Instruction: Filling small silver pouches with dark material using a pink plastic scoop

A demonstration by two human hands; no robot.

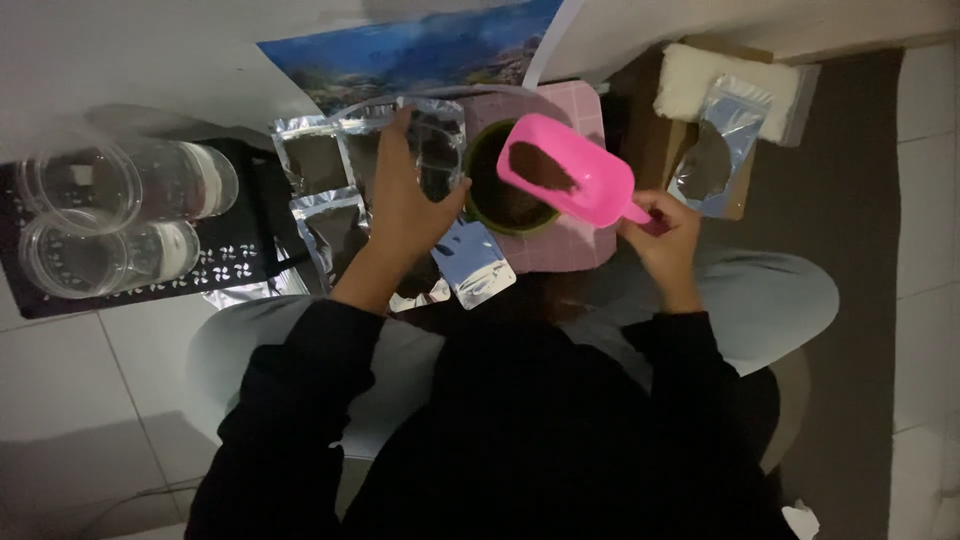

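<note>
My right hand grips the handle of a pink plastic scoop that carries a heap of dark brown powder. The scoop hangs over a green-rimmed bowl of the same powder, which stands on a pink board. My left hand holds a clear silver-edged pouch upright just left of the bowl. Another small pouch lies in front of the bowl near my lap.
Several filled silver pouches lie left of my hand. Two clear plastic jars lie on a black patterned mat. A filled pouch rests on a cardboard box at right, beside a white foam block. A blue poster lies beyond.
</note>
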